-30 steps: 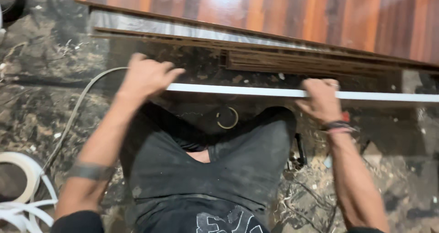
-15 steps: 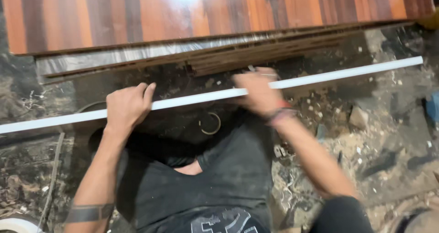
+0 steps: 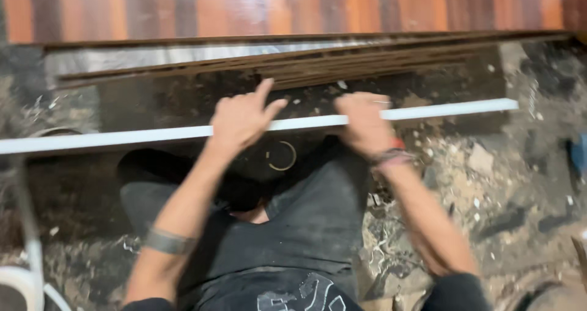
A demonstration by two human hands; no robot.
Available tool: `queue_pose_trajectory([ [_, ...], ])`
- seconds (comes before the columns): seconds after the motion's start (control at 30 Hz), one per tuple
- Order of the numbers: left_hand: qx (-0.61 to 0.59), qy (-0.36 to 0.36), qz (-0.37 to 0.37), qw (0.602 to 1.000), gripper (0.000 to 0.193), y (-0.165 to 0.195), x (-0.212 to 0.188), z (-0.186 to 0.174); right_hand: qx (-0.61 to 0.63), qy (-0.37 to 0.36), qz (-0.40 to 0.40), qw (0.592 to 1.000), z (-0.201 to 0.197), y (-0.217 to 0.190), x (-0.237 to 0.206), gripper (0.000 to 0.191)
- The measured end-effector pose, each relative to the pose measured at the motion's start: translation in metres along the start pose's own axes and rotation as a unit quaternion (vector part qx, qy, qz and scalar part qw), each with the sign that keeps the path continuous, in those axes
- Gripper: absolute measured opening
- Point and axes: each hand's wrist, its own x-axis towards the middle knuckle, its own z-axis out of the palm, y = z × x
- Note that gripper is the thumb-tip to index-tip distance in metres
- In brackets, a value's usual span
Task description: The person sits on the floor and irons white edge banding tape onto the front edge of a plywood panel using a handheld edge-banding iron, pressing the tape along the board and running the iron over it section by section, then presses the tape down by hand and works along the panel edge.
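A long white strip (image 3: pixel 122 137) runs across the view, slightly higher on the right, its right end (image 3: pixel 510 105) in sight. My left hand (image 3: pixel 241 120) rests on it near the middle, palm down, index finger and thumb lifted. My right hand (image 3: pixel 365 123) is closed around the strip a little to the right. Below the strip are my knees in dark trousers (image 3: pixel 306 225) and a small metal ring (image 3: pixel 281 156).
A reddish wood-plank surface (image 3: pixel 306 5) fills the top. Thin dark wooden strips (image 3: pixel 342 66) lie stacked in front of it. The rough floor carries rubble and shavings (image 3: pixel 465 170). White hose coils (image 3: pixel 24 274) sit at the bottom left.
The white strip has slid left across the view, so its right end now sits further in. My hands are closer together, and my left hand's fingers have lifted.
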Motion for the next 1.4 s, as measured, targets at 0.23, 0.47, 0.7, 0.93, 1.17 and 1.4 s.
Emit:
queue_pose_trajectory([
  [0.23,0.040,0.032,-0.021,0.998,0.053,-0.055,-0.015,-0.015,0.096,-0.005,-0.036,0.995,0.045,-0.068,0.027,0.057],
  [0.47,0.090,0.103,0.034,0.990,0.036,-0.158,-0.065,-0.060,-0.104,0.006,0.054,0.993,-0.011,0.106,-0.042,0.018],
  [0.7,0.059,0.270,0.276,0.921,0.009,-0.093,-0.098,-0.002,0.220,0.097,0.265,0.934,0.033,0.160,-0.080,0.026],
  [0.93,-0.021,0.008,0.019,1.000,0.051,-0.023,-0.068,0.147,0.368,0.146,0.316,0.862,0.041,0.156,-0.078,0.011],
  [1.17,-0.054,-0.106,0.052,0.992,0.065,-0.017,-0.051,0.145,0.401,0.160,0.357,0.828,0.045,0.158,-0.081,0.014],
  [1.4,-0.371,-0.110,0.126,0.913,0.042,0.003,-0.093,0.055,0.393,0.152,0.345,0.839,0.045,0.156,-0.082,0.017],
])
